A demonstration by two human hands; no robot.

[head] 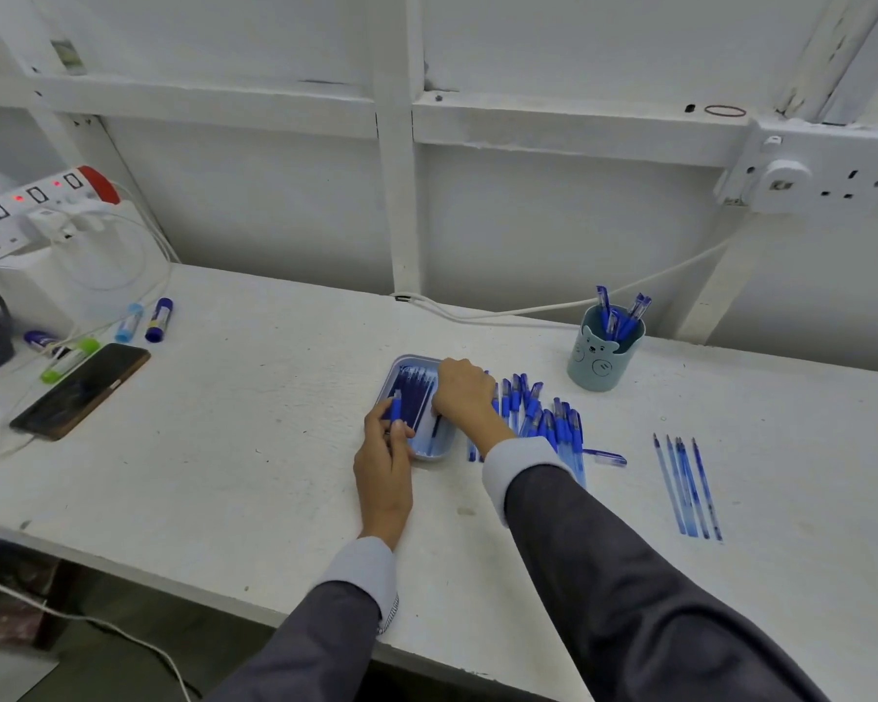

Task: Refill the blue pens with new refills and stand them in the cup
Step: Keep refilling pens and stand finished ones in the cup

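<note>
A single camera rides on the person's head, looking forward and steeply down across the white table [224, 448]. It sits close in. The sleeves [629, 575] run up from the bottom edge, and the left hand [384, 463] and right hand [465, 397] land near the middle of the view. The wide lens bows the edges, taking in the white wall [275, 210] behind, the table's near edge, and a patch of floor [112, 671] at lower left.

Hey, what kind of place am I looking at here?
Likely a plain indoor work desk: a white table against a bare panelled wall, a power strip and wall socket, and a phone.
</note>
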